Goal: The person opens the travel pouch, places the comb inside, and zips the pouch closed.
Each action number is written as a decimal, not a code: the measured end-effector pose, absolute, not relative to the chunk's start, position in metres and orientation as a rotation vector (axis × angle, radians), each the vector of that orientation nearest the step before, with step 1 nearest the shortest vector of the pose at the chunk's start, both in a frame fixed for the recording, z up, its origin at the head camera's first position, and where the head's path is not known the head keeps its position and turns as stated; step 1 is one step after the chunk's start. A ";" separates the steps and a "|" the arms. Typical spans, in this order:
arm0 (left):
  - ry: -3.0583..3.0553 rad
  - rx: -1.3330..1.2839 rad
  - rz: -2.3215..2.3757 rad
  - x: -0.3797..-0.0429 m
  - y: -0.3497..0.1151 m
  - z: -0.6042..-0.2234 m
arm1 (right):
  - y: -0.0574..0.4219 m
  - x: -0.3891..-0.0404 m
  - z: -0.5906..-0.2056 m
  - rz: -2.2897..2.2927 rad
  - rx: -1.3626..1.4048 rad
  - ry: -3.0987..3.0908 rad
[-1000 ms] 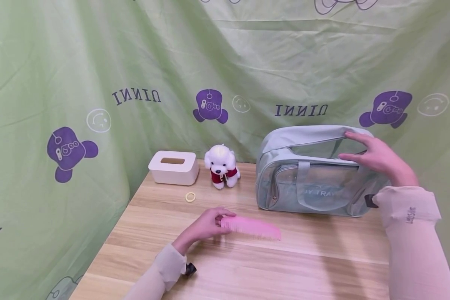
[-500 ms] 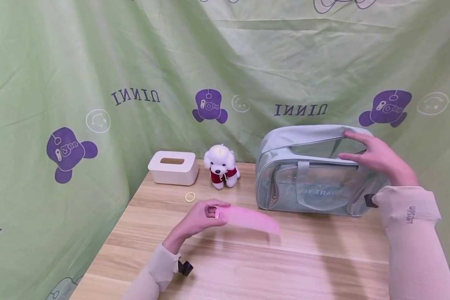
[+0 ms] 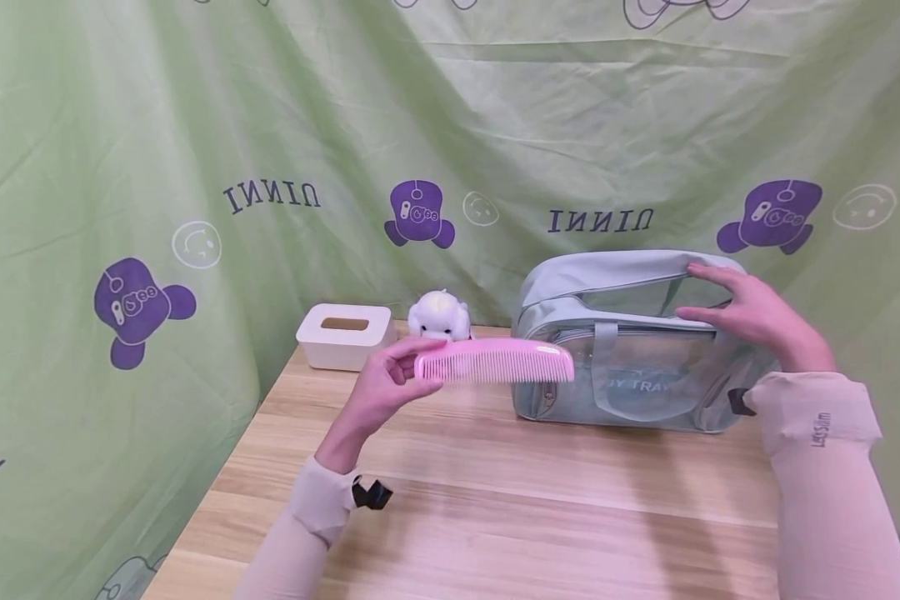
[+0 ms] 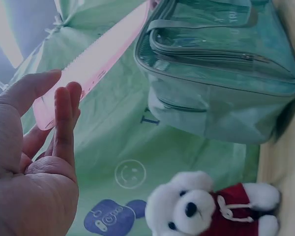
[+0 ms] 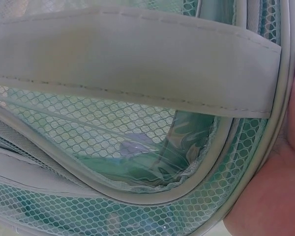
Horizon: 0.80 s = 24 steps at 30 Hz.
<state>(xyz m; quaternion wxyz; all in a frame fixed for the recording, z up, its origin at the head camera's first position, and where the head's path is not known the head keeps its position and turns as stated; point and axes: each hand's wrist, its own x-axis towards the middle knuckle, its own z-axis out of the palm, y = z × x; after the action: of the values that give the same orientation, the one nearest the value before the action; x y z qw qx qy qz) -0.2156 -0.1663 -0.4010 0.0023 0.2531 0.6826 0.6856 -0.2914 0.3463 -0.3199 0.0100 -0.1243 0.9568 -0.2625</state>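
My left hand (image 3: pixel 386 383) pinches a pink comb (image 3: pixel 495 360) by one end, between thumb and fingers, its teeth facing down in the head view. The comb is raised above the table; its far end overlaps the left side of a pale green travel bag (image 3: pixel 637 379) with clear panels. The bag stands upright with its top open. At its right end, my right hand (image 3: pixel 757 312) rests on the opening, thumb and fingers straight and spread across it. In the right wrist view, part of that palm (image 5: pixel 270 191) shows beside the bag's mesh side (image 5: pixel 187 216).
A white plush dog (image 4: pixel 187 206) in a red top sits left of the bag, partly hidden by the comb in the head view. Left of it stands a white tissue box (image 3: pixel 345 337). The wooden table (image 3: pixel 495 517) backs onto a green printed curtain (image 3: pixel 270 108).
My left hand has lifted the comb up from low over the table, to in front of the plush dog. The small yellow ring is now hidden. My right hand has stayed put.
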 end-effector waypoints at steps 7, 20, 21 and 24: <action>2.132 0.846 2.269 -0.235 -0.140 -0.378 | 0.347 -0.291 -0.320 -0.833 -0.405 2.985; 2.149 0.840 2.296 -0.272 -0.078 -0.359 | 0.343 -0.289 -0.320 -0.829 -0.415 3.000; 2.158 0.828 2.303 -0.275 -0.074 -0.359 | 0.344 -0.289 -0.319 -0.827 -0.412 3.000; 2.190 0.790 2.304 -0.284 -0.060 -0.359 | 0.345 -0.288 -0.319 -0.818 -0.400 2.996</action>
<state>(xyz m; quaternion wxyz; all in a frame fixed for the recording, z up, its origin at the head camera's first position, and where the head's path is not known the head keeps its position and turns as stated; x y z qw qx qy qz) -0.2836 -0.0605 -0.3587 -0.0668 0.2407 0.6672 0.7017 -0.2883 0.3453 -0.3194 0.0053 -0.1276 0.9568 -0.2611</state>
